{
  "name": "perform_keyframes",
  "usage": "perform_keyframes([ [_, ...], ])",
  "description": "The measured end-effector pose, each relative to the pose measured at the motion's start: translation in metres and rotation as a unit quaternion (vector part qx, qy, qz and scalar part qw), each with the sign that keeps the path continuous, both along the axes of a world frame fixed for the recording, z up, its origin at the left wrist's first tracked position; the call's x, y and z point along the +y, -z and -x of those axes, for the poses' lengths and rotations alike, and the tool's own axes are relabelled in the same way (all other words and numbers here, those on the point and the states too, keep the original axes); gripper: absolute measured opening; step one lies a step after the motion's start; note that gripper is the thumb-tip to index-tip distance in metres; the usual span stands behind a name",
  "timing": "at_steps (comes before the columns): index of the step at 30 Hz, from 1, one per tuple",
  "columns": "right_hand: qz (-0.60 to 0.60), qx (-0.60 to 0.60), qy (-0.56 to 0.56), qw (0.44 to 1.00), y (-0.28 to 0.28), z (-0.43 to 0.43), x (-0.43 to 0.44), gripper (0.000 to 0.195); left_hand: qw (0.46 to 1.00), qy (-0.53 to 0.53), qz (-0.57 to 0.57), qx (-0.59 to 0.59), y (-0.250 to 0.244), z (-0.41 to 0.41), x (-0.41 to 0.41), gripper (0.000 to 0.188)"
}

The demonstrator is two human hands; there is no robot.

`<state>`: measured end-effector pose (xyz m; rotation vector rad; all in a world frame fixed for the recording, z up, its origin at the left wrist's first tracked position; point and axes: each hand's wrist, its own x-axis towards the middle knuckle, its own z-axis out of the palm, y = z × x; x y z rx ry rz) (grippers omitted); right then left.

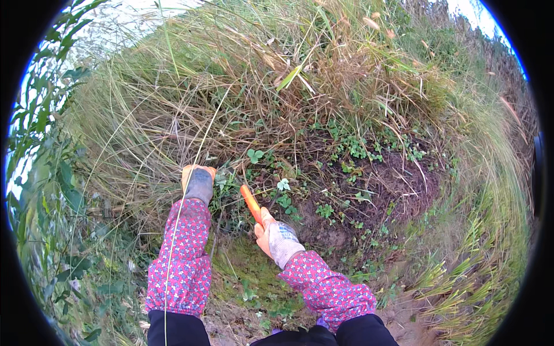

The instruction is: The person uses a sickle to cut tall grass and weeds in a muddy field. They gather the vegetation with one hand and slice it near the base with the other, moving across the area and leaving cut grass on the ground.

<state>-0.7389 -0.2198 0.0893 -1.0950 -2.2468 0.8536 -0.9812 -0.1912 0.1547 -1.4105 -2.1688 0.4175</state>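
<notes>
My left hand (198, 181), in a grey and orange work glove, reaches into the dry grass (156, 160); its fingertips are hidden, so I cannot tell what it grips. In a similar worn glove, my right hand (277, 235) is closed around an orange handle (251, 202) that points up and to the left. Whatever is fixed to the handle cannot be made out among the stems. Between and beyond the hands grow small leafy green plants (255, 155). Floral sleeve covers reach from both wrists up the forearms.
Tall tangled grass (303, 65) rises ahead on a bank. Dark soil with low weeds (389, 181) lies to the right, and cut-looking grass stubble (458, 298) at the lower right. Leafy stalks (47, 108) stand on the left. A mossy patch (246, 264) lies below the hands.
</notes>
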Motion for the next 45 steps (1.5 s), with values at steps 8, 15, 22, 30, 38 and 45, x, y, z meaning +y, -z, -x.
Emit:
perform_keyframes([
  [8, 0.047, 0.016, -0.029, 0.998, 0.01, 0.032, 0.054, 0.035, 0.996, 0.03, -0.002, 0.079, 0.031, -0.001, 0.021, 0.011],
  [15, 0.224, 0.244, 0.034, 0.943, 0.096, -0.114, -0.027, 0.039, 0.997, 0.069, 0.01, 0.04, 0.054, -0.022, -0.007, 0.016],
  [22, 0.202, 0.483, 0.107, 0.845, 0.008, -0.078, 0.02, 0.04, 0.994, 0.095, -0.039, 0.022, 0.067, 0.002, -0.028, 0.014],
  [30, -0.082, 0.274, 0.067, 0.956, -0.044, 0.043, 0.128, 0.05, 0.986, 0.159, -0.047, -0.004, 0.052, -0.023, -0.03, 0.026],
  [38, -0.045, -0.024, -0.072, 0.996, 0.003, 0.024, 0.08, 0.041, 0.919, 0.289, -0.222, 0.153, 0.039, -0.026, -0.02, 0.015],
  [45, 0.04, -0.045, -0.089, 0.994, 0.007, -0.009, 0.007, 0.043, 0.977, 0.135, -0.143, 0.079, 0.055, 0.084, 0.004, 0.023],
])
